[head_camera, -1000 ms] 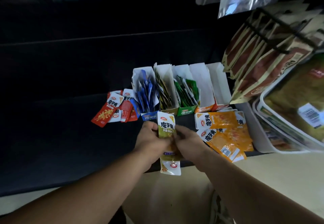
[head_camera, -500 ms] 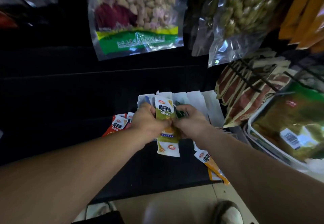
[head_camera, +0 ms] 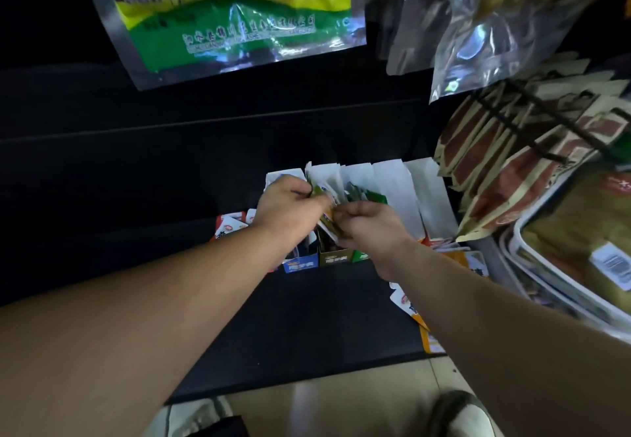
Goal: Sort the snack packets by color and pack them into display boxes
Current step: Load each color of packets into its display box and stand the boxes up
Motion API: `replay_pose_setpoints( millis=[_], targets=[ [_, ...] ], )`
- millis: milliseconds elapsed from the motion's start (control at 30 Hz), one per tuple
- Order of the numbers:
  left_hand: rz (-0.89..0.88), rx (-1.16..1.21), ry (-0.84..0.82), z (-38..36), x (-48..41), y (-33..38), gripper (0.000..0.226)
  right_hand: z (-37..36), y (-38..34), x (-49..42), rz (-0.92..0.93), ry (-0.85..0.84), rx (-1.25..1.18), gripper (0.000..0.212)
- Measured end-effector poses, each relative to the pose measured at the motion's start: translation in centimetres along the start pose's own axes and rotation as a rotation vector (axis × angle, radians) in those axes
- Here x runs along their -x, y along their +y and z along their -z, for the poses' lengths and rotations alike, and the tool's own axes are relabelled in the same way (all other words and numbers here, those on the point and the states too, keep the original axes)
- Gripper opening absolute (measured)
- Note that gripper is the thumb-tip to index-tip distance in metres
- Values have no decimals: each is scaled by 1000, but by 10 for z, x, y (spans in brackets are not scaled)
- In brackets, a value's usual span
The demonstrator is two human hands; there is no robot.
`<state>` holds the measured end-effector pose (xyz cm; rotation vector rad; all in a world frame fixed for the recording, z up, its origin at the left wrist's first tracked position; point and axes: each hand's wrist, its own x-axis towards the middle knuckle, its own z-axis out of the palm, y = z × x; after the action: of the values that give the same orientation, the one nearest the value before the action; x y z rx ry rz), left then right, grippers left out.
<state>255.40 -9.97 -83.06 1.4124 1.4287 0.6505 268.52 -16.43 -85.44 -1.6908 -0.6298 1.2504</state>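
Dim shop nook, light low; bg mostly black. Black shelf top (head_camera: 307, 327) fills centre of frame, w/ dark back panel (head_camera: 170, 119) rising behind it, faint horizontal seams across. Beige floor tiles (head_camera: 341, 406) along bottom edge, grout line at lower right. Upper left: hanging clear bag (head_camera: 232, 26) w/ green-yellow label, glare on plastic. Upper right: crinkled clear bag (head_camera: 495, 33), shiny. Right side: row of brown-cream pouches (head_camera: 505, 177) under black rack bars (head_camera: 512, 124), white-rimmed packs (head_camera: 560, 286) below.
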Motion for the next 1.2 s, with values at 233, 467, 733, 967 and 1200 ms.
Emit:
replay_pose_setpoints(
  millis=[233, 467, 733, 967, 1200],
  targets=[
    [-15, -105, -77, 13, 12, -13, 18, 12, 6, 9, 26, 35, 62, 34],
    [-32, -376, -219, 7, 33, -19, 7, 43, 11, 34, 43, 48, 590, 23],
    [-129, -568, -481, -30, 77, -17, 10, 77, 45, 87, -32, 73, 873, 19],
    [-44, -722, -572, -91, 72, -62, 9, 139, 114, 53, -152, 275, 849, 39],
    [-282, -669, -416, -151, 92, -114, 56, 174, 158, 18, -78, 273, 958, 81]
  ],
)
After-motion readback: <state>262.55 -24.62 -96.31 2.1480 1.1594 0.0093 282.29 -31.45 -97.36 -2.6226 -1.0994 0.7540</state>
